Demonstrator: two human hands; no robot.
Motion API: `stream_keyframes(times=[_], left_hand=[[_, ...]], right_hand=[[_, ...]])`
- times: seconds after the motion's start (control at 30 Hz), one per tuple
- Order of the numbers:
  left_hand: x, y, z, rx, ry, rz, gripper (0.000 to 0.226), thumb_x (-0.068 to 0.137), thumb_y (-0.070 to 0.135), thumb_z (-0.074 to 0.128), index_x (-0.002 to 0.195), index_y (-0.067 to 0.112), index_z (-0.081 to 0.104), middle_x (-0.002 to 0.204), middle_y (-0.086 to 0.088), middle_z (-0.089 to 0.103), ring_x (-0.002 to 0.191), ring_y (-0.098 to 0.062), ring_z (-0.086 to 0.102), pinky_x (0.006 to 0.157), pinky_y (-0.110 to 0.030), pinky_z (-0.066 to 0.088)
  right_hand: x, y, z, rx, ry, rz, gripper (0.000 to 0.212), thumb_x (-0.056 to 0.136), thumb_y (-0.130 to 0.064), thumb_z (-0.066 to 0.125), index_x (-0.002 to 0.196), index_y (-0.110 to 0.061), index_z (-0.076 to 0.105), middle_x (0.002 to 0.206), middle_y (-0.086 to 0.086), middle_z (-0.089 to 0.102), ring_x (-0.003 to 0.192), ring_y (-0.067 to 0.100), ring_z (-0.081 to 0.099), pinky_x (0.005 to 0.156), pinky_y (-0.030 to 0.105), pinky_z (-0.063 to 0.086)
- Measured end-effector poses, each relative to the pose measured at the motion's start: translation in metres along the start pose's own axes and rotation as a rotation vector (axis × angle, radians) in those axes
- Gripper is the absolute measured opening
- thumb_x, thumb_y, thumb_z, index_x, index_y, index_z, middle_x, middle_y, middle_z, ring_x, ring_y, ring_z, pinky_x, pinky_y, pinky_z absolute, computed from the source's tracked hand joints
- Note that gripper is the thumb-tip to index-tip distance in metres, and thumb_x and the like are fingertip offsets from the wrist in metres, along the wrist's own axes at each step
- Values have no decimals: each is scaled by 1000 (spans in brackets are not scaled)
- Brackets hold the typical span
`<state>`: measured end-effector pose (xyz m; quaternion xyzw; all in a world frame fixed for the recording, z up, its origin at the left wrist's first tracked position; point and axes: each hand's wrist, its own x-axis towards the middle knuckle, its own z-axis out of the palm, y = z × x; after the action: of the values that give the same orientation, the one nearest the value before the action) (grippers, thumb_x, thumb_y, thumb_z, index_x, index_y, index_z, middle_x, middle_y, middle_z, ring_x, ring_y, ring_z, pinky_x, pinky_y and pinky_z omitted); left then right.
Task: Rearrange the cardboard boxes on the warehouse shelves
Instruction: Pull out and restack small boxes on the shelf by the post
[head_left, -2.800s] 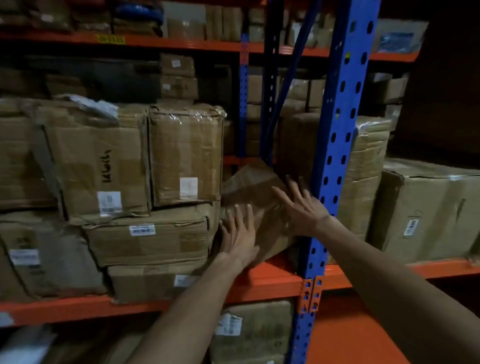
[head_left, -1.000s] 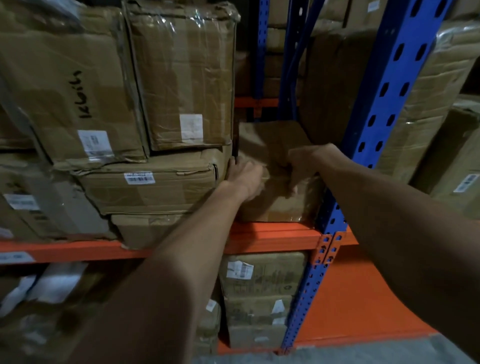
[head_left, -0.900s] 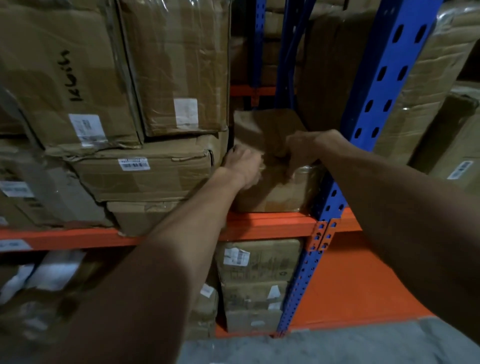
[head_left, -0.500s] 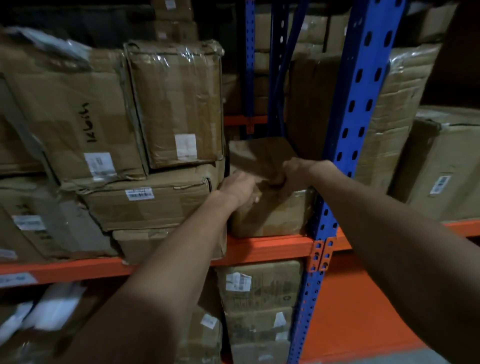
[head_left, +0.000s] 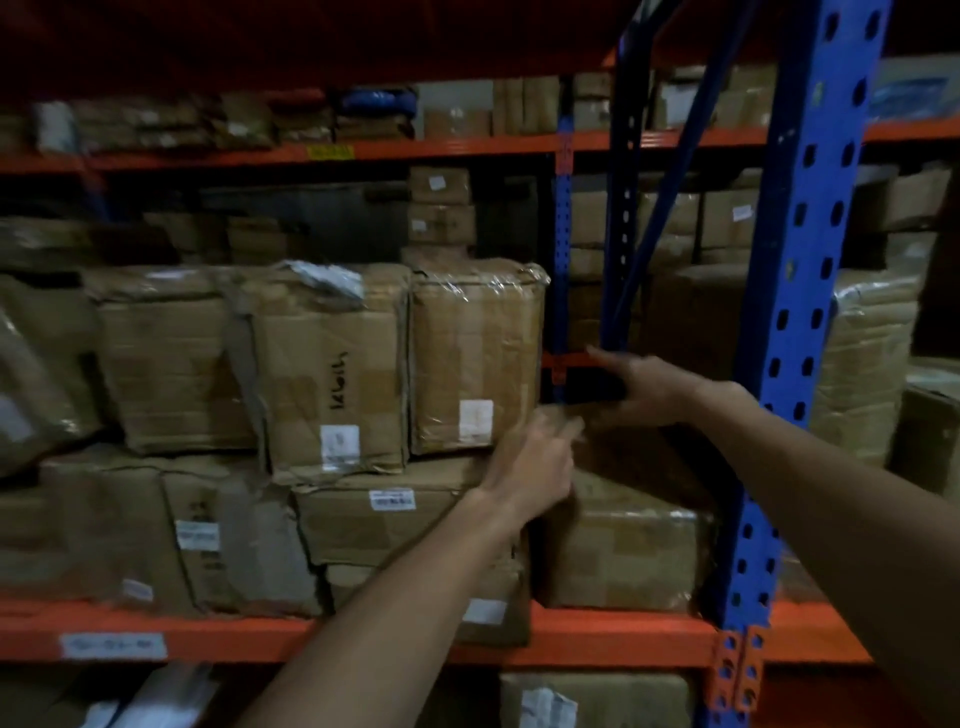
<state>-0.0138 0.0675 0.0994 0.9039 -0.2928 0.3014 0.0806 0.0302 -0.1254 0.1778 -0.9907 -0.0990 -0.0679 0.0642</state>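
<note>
A taped brown cardboard box (head_left: 623, 551) sits on the orange shelf beam (head_left: 597, 631), just left of the blue upright. My left hand (head_left: 535, 457) hovers at the box's upper left corner with fingers loosely apart, holding nothing. My right hand (head_left: 649, 384) is above the box's top, fingers spread and pointing left. Whether either hand touches the box is unclear. A plastic-wrapped box (head_left: 475, 353) stands directly left of my hands, and a flatter box (head_left: 384, 509) lies below it.
A blue perforated upright (head_left: 800, 338) stands right of the box, my right forearm passing in front of it. Stacked cartons fill the shelf to the left, one marked with handwriting (head_left: 332, 374). More boxes sit behind, above, on the lower shelf (head_left: 587, 701) and at far right.
Both hands were curled on the top of the small box; now they have come off it and opened, the right one raised. The view has lifted to show the upper shelf.
</note>
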Motion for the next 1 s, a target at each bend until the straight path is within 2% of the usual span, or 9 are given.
stream_keyframes(times=[0.1, 0.17, 0.33, 0.43, 0.6, 0.7, 0.83, 0.93, 1.0], left_hand=[[-11, -22, -25, -29, 491, -250, 64, 87, 21, 66, 144, 12, 41, 138, -12, 48, 130, -28, 41, 105, -37, 41], [-20, -31, -36, -124, 582, -518, 81, 83, 28, 71, 149, 12, 28, 146, -13, 37, 133, -27, 33, 106, -36, 37], [-27, -41, -24, -126, 373, -592, 113, 74, 35, 83, 154, 4, 7, 153, -24, 26, 137, -39, 29, 110, -50, 37], [-21, -43, -15, -89, 361, -618, 125, 61, 39, 89, 150, -3, 13, 149, -29, 32, 131, -41, 33, 108, -49, 33], [-26, -47, -9, -176, 362, -506, 122, 75, 37, 79, 155, 8, -10, 162, -14, -2, 146, -33, 9, 118, -48, 21], [-20, -44, -14, -397, 412, -560, 123, 75, 53, 76, 156, 17, -10, 162, -3, -8, 147, -26, 2, 117, -49, 14], [9, -43, -21, -655, 370, -713, 114, 71, 73, 66, 155, 36, -2, 162, 4, -12, 149, -29, 3, 111, -55, 27], [34, -54, -28, -829, 370, -781, 106, 59, 65, 81, 147, 38, 29, 158, -8, 15, 142, -31, 28, 104, -49, 40], [44, -57, -31, -820, 362, -720, 93, 56, 53, 89, 134, 32, 45, 142, -2, 36, 126, -22, 43, 94, -37, 45]], right_hand=[[3, -42, -52, 133, 246, -140, 112, 82, -56, 74, 157, -44, -9, 167, 11, 0, 151, 35, 13, 119, 49, 20], [10, -71, -72, 187, 356, -232, 108, 80, -69, 67, 155, -49, -8, 168, 6, -7, 152, 37, 5, 118, 55, 16], [44, -140, -66, 177, 276, -220, 88, 75, -90, 44, 151, -57, 15, 168, 0, 7, 151, 36, -1, 116, 65, 12], [51, -139, -49, 147, 382, -141, 81, 76, -88, 44, 149, -54, 31, 159, 0, 33, 142, 35, 25, 102, 54, 34], [39, -106, -38, 362, 581, -66, 83, 69, -94, 46, 140, -50, 50, 139, -4, 56, 124, 23, 46, 89, 43, 47], [27, -83, -35, 621, 601, 23, 86, 65, -93, 55, 136, -45, 57, 118, -7, 63, 105, 15, 59, 80, 36, 54], [11, -65, -26, 819, 650, 114, 82, 67, -87, 62, 136, -42, 59, 117, -5, 66, 109, 15, 60, 84, 31, 52], [-2, -56, -15, 974, 720, 215, 74, 72, -79, 67, 135, -40, 61, 117, -4, 67, 106, 14, 59, 83, 30, 50], [-12, -48, -1, 1100, 760, 311, 73, 73, -75, 69, 136, -37, 61, 125, -2, 67, 116, 19, 59, 90, 33, 49]])
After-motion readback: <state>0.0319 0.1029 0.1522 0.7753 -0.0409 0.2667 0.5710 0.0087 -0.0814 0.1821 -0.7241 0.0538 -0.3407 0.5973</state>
